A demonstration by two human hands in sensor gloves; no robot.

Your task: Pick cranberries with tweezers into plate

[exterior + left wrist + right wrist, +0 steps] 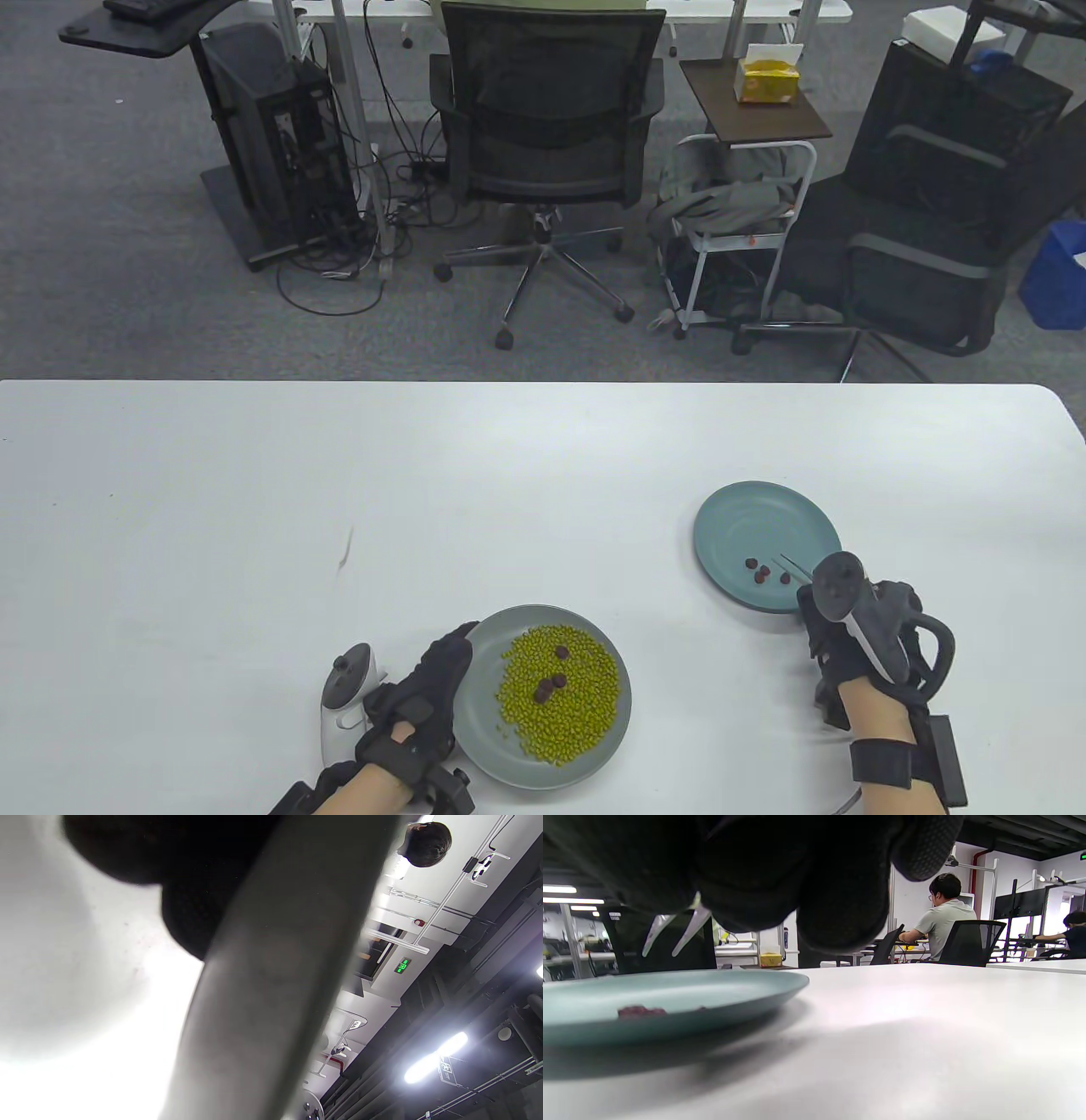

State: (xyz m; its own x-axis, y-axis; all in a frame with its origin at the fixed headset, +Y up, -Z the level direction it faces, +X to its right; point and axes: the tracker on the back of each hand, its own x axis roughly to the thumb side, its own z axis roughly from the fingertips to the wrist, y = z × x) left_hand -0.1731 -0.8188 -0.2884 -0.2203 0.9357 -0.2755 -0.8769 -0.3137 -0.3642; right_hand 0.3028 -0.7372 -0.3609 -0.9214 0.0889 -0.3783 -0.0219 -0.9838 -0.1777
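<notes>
Spreading across the lower half of the table view, broad white table (254,509), bearing two round plates well apart. Held at its left rim by the black-gloved left hand (424,688), fingers curled against the edge: grey plate (615,722) near the front, heaped with small green beans (564,692) and three dark red cranberries (551,682) on top. Lay farther right, blue-green plate (738,518), with four more cranberries (764,572) near its front rim. Hovered at that rim, black-gloved right hand (836,654), fingers pinched on thin silver metal tweezers (797,563). Stood slightly apart over the blue-green plate in the right wrist view, both tweezer tips (674,929), nothing between them.
</notes>
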